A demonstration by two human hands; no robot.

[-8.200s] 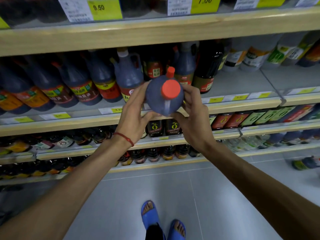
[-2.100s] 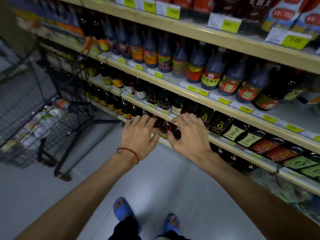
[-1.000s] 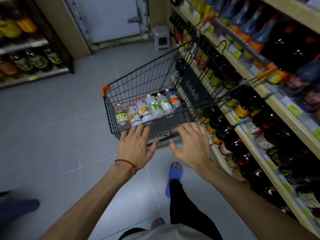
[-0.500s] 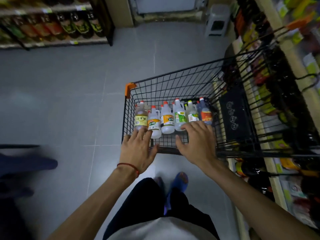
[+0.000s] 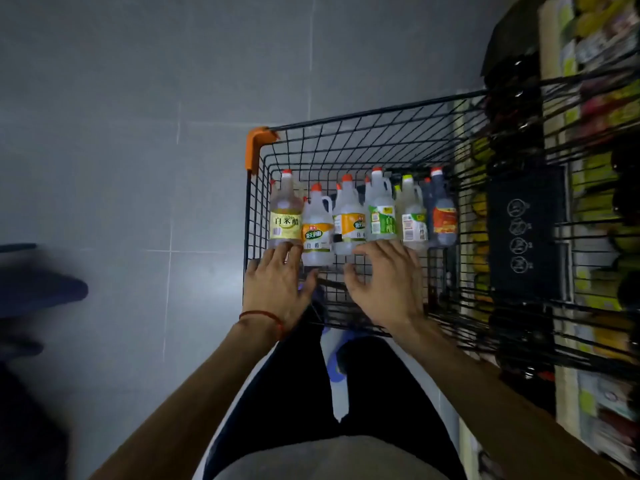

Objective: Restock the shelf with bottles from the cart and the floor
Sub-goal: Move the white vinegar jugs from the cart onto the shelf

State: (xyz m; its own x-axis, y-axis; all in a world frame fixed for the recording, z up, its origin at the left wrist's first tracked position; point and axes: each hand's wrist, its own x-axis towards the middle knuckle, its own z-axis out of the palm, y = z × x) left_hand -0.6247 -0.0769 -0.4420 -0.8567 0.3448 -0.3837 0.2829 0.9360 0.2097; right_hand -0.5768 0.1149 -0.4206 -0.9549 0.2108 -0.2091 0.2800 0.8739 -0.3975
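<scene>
while six bottles (image 5: pixel 346 220) stand in a row inside the black wire cart (image 5: pixel 363 114), both hands hover over its near end with fingers spread and loose, gripping nothing. the left hand (image 5: pixel 277 285), a red cord (image 5: pixel 261 315) round its wrist, has its fingertips at the base of the yellow-labelled bottle (image 5: pixel 285 220); whether they touch it cannot be told. the right hand (image 5: pixel 384 282) lies just below the green-labelled bottle (image 5: pixel 381 216). a dark bottle (image 5: pixel 443 213) ends the row on the right, nearest the blurred shelf (image 5: pixel 595 98). grey floor tiles (image 5: pixel 138 133) lie to the left.
</scene>
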